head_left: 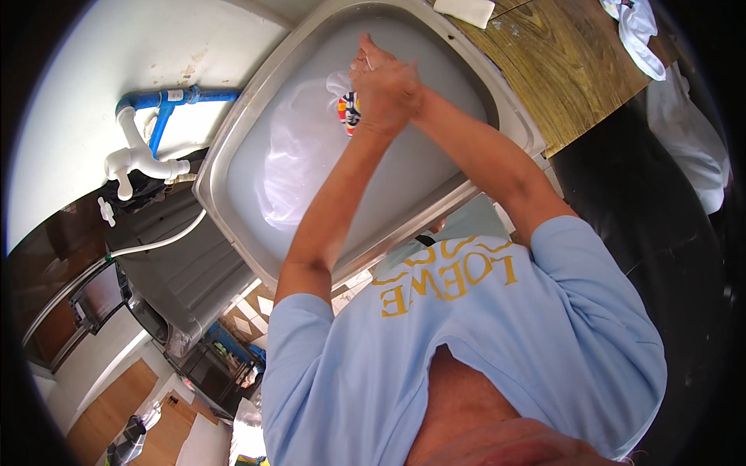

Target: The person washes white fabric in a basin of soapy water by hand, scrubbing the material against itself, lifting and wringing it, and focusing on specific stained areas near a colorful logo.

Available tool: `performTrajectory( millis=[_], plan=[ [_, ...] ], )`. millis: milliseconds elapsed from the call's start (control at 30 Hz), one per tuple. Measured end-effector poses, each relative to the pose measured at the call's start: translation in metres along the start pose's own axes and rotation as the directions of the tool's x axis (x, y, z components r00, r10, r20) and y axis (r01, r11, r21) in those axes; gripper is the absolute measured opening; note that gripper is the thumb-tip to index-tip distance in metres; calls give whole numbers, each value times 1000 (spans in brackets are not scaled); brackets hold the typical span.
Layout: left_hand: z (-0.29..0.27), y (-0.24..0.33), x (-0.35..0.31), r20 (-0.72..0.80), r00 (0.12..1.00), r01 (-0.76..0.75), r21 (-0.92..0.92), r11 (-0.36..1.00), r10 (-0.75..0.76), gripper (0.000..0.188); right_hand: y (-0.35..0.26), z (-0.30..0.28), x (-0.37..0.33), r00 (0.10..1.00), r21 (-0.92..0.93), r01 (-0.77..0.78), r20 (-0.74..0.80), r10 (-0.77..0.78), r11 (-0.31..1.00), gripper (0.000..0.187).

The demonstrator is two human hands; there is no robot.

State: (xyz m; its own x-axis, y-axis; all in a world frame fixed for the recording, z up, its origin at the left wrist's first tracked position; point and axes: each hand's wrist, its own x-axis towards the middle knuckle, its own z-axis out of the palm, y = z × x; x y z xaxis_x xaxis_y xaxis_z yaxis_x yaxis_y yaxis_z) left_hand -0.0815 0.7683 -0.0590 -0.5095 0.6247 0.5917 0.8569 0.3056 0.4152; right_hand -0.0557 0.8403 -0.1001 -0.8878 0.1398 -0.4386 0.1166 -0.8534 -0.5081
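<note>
A white garment (291,167) with a bright multicoloured print lies in cloudy water in a grey sink basin (220,167). Its printed part bunches up beside my hands near the basin's far side. My left hand (386,97) is closed at the bunched cloth, its back toward me. Pressed against it, my right hand (371,60) is closed too, with a thumb sticking up. The left hand and wrist partly cover the right one, so most of its fingers are hidden. The rest of the garment floats spread out to the left.
A white plastic tap (140,159) on blue pipes stands at the wall left of the basin. Below it are a white hose (167,242) and a grey plastic appliance (175,268). To the right, a wooden tabletop (571,70) holds white cloth (639,35).
</note>
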Motion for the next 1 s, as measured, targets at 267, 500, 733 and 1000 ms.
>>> performTrajectory(
  millis=[267, 500, 733, 1000],
  plan=[
    [-30, -57, -9, 167, 751, 596, -590, 545, -639, 47, 1, 32, -8, 990, 225, -32, -128, 62, 974, 45],
    [-18, -59, -19, 146, 759, 617, -473, 629, -634, 46, 2, 5, 21, 928, 38, 33, -373, -16, 999, 43],
    [17, -81, -47, 28, 923, 369, 223, 903, -384, 15, 34, -28, 40, 934, -44, 172, -312, -177, 984, 29],
    [7, -50, -25, -63, 900, 390, -329, 860, -431, 10, 22, -12, 4, 987, -60, 28, -154, -37, 998, 21]
  ],
)
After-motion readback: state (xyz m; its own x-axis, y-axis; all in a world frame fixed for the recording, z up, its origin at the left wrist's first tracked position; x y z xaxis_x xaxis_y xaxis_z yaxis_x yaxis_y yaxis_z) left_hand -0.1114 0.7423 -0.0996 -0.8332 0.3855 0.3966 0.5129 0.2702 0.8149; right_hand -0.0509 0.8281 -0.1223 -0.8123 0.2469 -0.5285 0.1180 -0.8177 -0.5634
